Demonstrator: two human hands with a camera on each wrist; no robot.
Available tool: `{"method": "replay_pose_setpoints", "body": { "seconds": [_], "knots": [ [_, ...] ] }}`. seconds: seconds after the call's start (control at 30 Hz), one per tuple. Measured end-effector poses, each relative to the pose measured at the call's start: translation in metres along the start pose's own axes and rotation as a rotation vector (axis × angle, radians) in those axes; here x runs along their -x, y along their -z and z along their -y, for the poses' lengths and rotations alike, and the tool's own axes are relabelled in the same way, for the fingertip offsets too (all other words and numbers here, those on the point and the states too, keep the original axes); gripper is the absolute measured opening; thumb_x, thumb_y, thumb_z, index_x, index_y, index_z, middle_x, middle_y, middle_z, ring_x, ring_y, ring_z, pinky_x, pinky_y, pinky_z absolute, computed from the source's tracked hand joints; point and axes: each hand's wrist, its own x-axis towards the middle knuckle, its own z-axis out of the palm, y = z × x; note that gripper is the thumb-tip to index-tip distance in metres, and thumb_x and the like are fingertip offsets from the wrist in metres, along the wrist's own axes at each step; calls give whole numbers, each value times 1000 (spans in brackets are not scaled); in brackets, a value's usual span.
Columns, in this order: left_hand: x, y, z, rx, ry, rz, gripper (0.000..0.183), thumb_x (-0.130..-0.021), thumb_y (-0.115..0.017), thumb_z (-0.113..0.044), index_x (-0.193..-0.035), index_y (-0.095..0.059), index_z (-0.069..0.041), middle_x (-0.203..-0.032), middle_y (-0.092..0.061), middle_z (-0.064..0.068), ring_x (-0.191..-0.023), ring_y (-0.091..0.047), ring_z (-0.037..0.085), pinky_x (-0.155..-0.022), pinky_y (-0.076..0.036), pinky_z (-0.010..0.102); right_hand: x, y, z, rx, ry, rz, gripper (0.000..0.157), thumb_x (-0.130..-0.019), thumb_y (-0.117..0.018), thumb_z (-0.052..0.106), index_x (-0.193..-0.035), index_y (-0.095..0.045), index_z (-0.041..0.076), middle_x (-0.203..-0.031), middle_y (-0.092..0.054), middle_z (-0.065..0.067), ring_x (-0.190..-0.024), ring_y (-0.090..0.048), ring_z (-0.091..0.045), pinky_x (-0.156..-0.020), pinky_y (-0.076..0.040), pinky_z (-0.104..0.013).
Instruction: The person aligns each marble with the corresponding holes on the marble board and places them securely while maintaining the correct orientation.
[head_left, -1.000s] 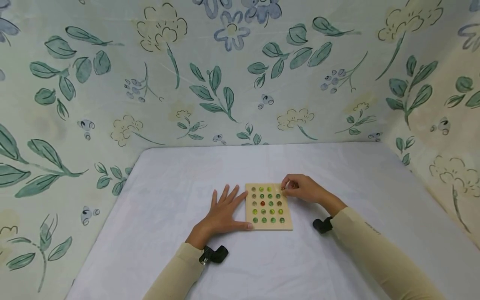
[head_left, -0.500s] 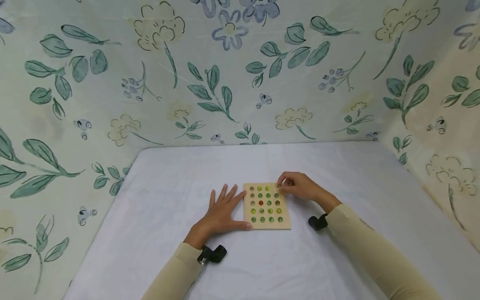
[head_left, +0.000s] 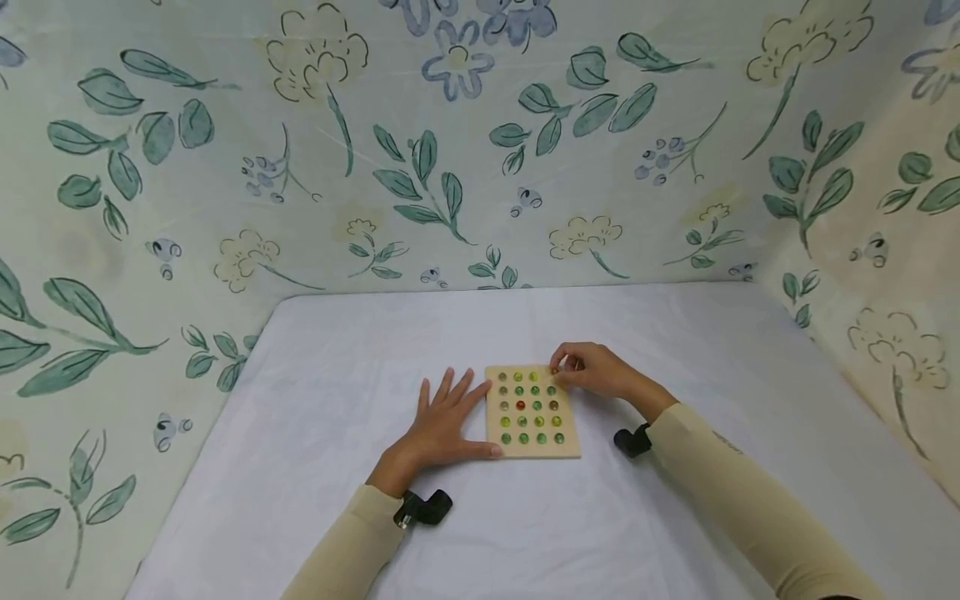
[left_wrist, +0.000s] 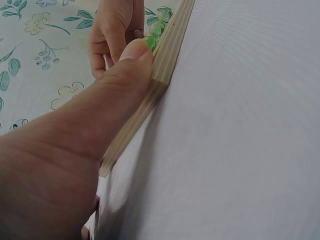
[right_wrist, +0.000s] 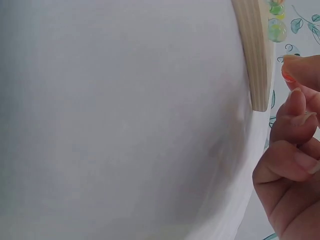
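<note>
A square pale wooden board lies on the table, its hollows holding rows of glass marbles. Most marbles are green or yellowish; one red marble sits in the middle row. My left hand has its fingers spread at the board's left side, the thumb resting on the near left corner and the index fingertip at the left edge. Over the far right corner, my right hand pinches an orange-red marble between thumb and finger. Its fingers hide that corner in the head view; in the right wrist view they show above the board.
White cloth covers the table around the board. Flower-patterned fabric hangs behind the table and along its sides. Each wrist carries a small black camera, such as the left camera.
My right hand has shifted slightly away from me at the board's far right corner, still pinching the marble. My left hand keeps its place on the board. The head view has shifted a little.
</note>
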Motion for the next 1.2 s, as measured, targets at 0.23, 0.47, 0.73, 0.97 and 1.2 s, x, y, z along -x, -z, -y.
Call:
{"method": "replay_pose_setpoints", "body": {
  "seconds": [0.23,0.47,0.73,0.97,1.2],
  "knots": [
    [-1,0,1,6,-16,-6,107,-68,-59,-82,-154,-22,-32,-162,-9,3,-147,5,30,-111,11,59,-1,-1,2,-2,22,20,13,-88,-71,16,-100,-66,13,-80,-56,-4,-71,-48,-19,-60,-41,-30],
    [-2,0,1,7,-24,-6,107,-68,-59,-82,-155,-21,-32,-162,-8,3,-147,6,30,-111,12,58,0,-2,-2,-5,30,26,13,-88,-71,16,-100,-67,14,-79,-55,-3,-72,-48,-18,-62,-41,-29],
    [-4,2,0,3,-27,-15,107,-68,-59,-82,-155,-21,-32,-162,-8,2,-147,6,30,-112,11,58,-2,-1,-1,4,18,21,16,-88,-71,15,-103,-67,15,-80,-56,-3,-73,-49,-19,-64,-42,-31],
    [-3,1,-1,7,-19,-15,106,-69,-60,-81,-154,-22,-32,-162,-9,3,-147,5,31,-111,11,59,-2,-2,-3,-3,18,15,18,-87,-71,16,-104,-67,16,-80,-57,-3,-73,-49,-19,-64,-43,-30],
    [0,-1,0,15,-1,-12,107,-67,-60,-82,-154,-22,-32,-162,-9,2,-147,7,29,-112,11,58,0,-3,-4,-15,11,12,19,-88,-71,17,-107,-68,18,-81,-58,-3,-72,-50,-19,-62,-43,-31]
  ]
}}
